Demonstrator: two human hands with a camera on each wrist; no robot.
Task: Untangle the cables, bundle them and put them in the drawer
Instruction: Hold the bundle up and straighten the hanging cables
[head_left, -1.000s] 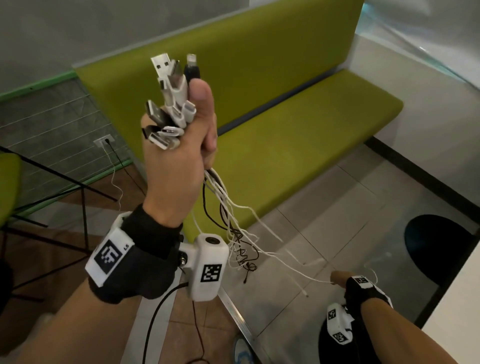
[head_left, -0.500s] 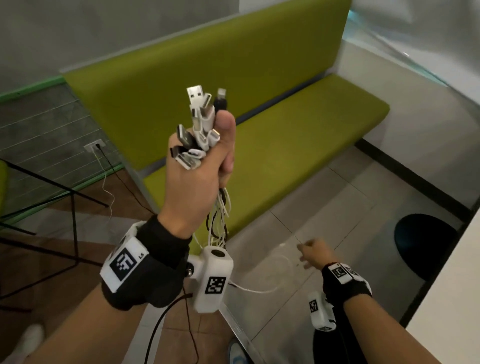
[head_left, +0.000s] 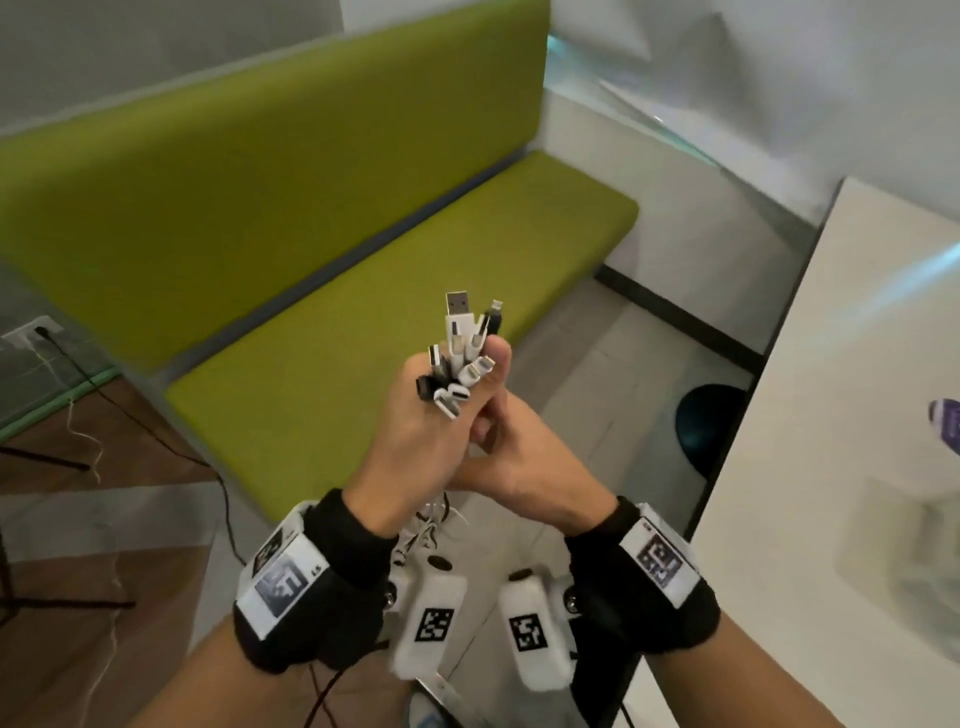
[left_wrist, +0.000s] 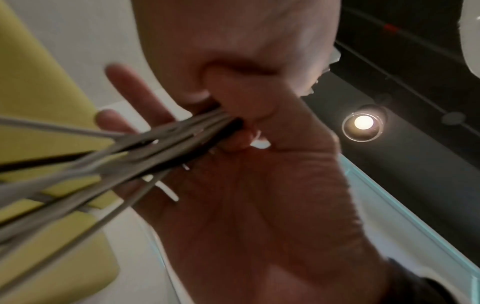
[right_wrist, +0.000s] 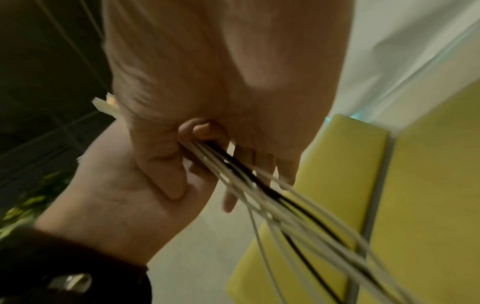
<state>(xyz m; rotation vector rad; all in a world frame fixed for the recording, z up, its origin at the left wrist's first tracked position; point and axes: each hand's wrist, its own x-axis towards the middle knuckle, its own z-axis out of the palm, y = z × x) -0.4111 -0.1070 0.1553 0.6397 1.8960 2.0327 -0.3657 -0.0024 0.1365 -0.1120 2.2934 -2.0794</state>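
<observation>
Cables stay fisted in the left hand; the right hand, earlier low, now cups just beside them, fingers loose, likely starting another smoothing pass.

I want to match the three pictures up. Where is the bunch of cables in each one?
Head: the cables stick up, plugs on top, from the left hand, in the middle.
Left wrist: they fan from the fist toward the left edge.
Right wrist: they run from the middle to the lower right.
Shared landmark: the green bench, seen in all three.
</observation>
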